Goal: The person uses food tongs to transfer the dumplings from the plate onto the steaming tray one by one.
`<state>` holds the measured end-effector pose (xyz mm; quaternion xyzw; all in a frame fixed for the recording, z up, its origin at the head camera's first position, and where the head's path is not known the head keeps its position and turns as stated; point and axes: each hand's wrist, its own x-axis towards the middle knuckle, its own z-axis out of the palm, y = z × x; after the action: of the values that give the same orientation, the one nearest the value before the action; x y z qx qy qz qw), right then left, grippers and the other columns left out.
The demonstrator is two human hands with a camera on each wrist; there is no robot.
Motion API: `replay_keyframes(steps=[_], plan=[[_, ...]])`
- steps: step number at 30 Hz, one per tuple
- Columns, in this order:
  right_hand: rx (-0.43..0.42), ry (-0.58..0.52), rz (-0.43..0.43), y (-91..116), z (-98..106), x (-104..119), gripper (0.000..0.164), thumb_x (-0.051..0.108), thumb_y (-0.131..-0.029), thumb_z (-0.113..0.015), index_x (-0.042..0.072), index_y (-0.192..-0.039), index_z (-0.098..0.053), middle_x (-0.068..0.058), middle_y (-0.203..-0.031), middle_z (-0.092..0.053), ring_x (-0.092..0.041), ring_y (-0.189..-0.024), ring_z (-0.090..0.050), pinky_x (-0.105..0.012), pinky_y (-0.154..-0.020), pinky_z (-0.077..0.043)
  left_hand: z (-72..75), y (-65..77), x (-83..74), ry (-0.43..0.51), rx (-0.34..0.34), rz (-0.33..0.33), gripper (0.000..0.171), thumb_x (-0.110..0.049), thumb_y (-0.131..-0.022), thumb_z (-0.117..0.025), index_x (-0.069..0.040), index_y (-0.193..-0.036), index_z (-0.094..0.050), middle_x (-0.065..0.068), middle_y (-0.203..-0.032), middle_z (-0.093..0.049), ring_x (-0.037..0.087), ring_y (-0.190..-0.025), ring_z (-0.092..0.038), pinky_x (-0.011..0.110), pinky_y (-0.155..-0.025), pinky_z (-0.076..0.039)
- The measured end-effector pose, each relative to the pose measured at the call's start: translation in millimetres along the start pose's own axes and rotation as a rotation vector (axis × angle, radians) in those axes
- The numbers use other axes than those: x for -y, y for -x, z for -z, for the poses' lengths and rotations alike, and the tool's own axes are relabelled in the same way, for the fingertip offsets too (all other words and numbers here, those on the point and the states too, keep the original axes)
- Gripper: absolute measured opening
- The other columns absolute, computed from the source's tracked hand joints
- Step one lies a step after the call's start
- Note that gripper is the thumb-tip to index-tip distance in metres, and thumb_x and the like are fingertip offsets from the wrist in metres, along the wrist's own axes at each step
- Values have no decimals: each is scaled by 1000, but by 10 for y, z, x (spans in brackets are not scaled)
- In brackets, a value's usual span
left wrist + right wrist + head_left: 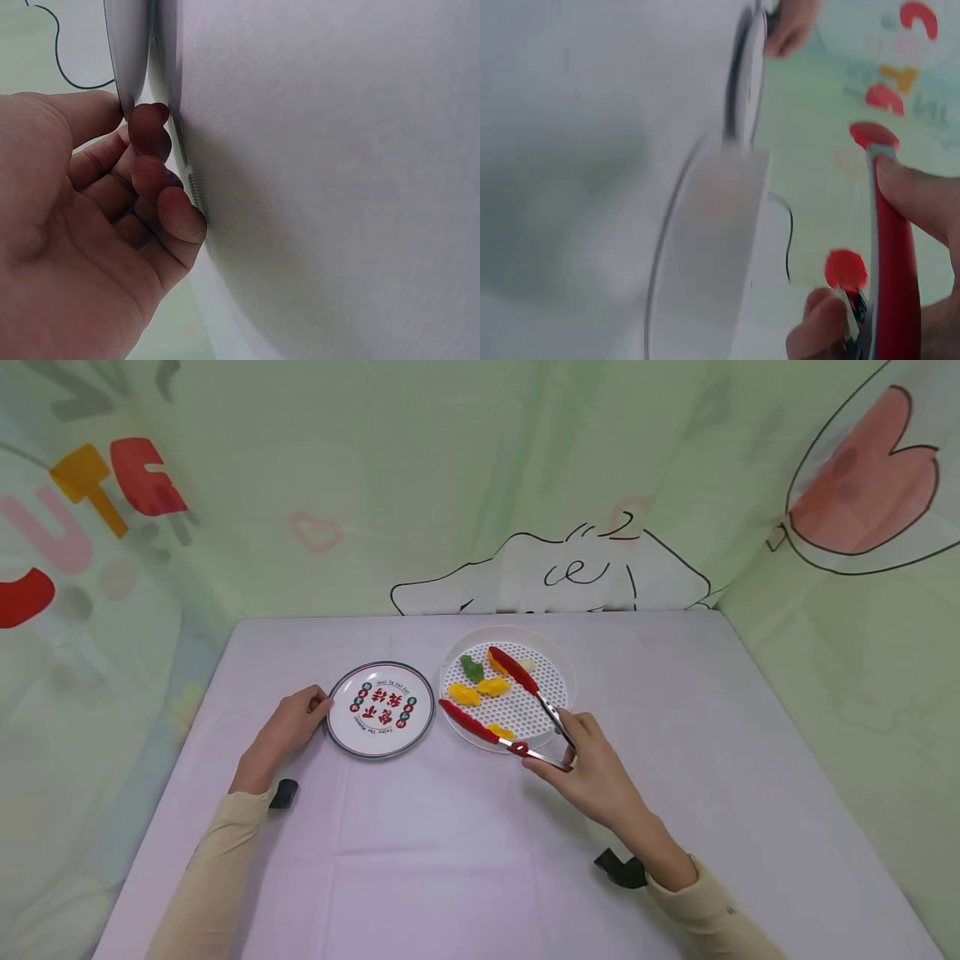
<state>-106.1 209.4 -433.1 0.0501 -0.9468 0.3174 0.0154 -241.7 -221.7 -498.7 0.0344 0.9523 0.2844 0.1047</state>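
My left hand (296, 720) pinches the left rim of a white plate (381, 745) with a dark edge and red and green lettering. In the left wrist view the thumb and fingertips meet at the rim of that plate (129, 52). My right hand (592, 772) grips red-tipped metal tongs (517, 747), spread wide over a round white perforated tray (540, 710). On the tray lie several yellow pieces (464, 695), a green piece (472, 668) and a pale piece (528, 665). One red tip partly covers a yellow piece. Nothing is held between the tips.
A pale cloth covers the table (435, 868). Green printed curtains (420, 468) hang behind and at both sides. A black strap (621, 868) sits at the right wrist, another black strap (284, 794) at the left. Plate and tray stand close side by side.
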Motion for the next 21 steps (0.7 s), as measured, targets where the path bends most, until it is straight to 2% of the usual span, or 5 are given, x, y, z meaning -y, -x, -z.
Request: replay_keyframes(steps=[6, 11, 16, 19, 21], plan=[[-14, -72, 67, 105, -283, 304, 92, 37, -77, -88, 10, -150, -38, -8, -121, -48, -13, -78, -47, -20, -57, -42, -20, -17, 15, -1, 6, 8, 29, -25, -107, -47, 1, -116, -57, 13, -96, -60, 24, -87, -53, 35, -74, -43], [63, -161, 71, 113, -569, 500, 92, 34, -75, -89, 13, -148, -36, -8, -124, -50, -14, -74, -49, -20, -56, -43, -11, -15, 31, 2, 11, 6, 29, -25, -107, -48, 1, -115, -57, 13, -95, -60, 24, -86, -53, 35, -74, -43], [131, -214, 45, 56, -818, 587, 90, 33, -77, -88, 14, -146, -33, -7, -133, -49, -20, -98, -54, -26, -72, -51, -6, -5, 29, 10, 5, 5, 28, -25, -107, -48, 0, -114, -57, 13, -94, -60, 24, -87, -53, 34, -74, -43], [141, -158, 56, 22, -913, 594, 86, 36, -79, -86, 14, -144, -35, -4, -135, -45, -20, -113, -50, -32, -86, -53, -3, 3, 11, 18, 4, 3, 27, -25, -107, -49, 0, -114, -57, 13, -94, -60, 24, -87, -53, 34, -73, -43], [131, -100, 70, 11, -945, 586, 84, 37, -80, -85, 13, -143, -36, -4, -132, -44, -18, -115, -47, -34, -91, -52, 5, 12, -25, 25, 6, 0, 27, -24, -107, -49, 0, -114, -58, 13, -94, -60, 24, -86, -53, 34, -73, -43]])
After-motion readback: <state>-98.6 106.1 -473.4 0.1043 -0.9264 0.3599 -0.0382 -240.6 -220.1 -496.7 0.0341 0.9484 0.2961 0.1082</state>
